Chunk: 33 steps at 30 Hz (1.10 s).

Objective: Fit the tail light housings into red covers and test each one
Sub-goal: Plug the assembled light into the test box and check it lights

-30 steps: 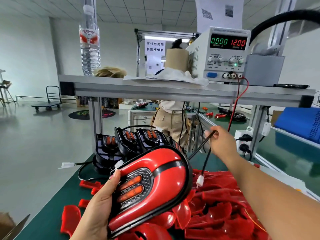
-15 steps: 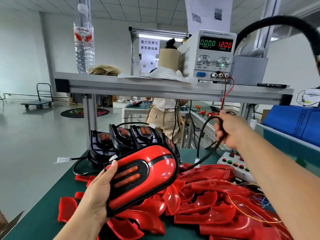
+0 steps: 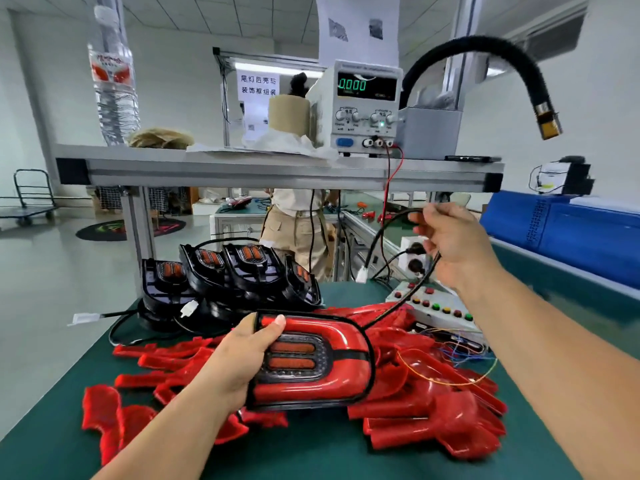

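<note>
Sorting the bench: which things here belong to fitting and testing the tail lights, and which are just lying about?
Job: covered tail light in left hand; its black cable in right hand; black housings; loose red covers; power supply; button box.
Lying about: water bottle; brown roll; crumpled white wrapping.

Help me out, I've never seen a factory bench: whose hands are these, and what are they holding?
One picture, from a camera worn on a worker's head, looking down at their own bare hands. The left hand grips a tail light already fitted in its red cover. The right hand holds up its black cable, white plug dangling. On the green bench lie loose red covers and black housings. The power supply on the shelf is probably for testing.
</note>
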Motion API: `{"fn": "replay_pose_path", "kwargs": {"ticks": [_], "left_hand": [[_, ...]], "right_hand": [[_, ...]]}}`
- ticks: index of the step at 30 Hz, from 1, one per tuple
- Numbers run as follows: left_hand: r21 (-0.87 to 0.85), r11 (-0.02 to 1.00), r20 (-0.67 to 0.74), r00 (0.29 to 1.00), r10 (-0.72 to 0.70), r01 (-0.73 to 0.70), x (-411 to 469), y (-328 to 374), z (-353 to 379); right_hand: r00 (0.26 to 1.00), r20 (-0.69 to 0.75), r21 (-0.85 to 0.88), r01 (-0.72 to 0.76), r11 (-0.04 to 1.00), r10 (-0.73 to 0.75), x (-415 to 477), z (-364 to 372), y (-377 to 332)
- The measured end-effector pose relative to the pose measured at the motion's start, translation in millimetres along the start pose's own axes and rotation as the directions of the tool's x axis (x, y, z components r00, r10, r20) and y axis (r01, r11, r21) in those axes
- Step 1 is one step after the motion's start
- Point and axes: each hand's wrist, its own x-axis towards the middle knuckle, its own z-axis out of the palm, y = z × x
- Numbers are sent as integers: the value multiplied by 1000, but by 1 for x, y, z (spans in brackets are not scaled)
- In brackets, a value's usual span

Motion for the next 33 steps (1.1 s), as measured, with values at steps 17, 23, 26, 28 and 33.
{"fn": "replay_pose_path", "kwargs": {"ticks": [17,23,26,28,33], "left_hand": [[-170,964,39,979,-198,202,34,57,67],[-562,826,-106,985,-136,54,72,102,64],[-498,862,-231,973,-24,-97,87,122,60],[-512,830,-267,959,91,-221,89,134,69],[-196,785,-181,808,560,-588,90,159,108]], "right_hand": [[769,469,-329,609,722,-435,-121,7,88],[744,595,-335,573,748,-304,-110,-24,86],[807,524,-393,511,764,-271,-81,-44,79],[912,370,-619,383,686,-176,-47,-61,78],[943,176,-977,202,-67,281,16,-83,103]]}}
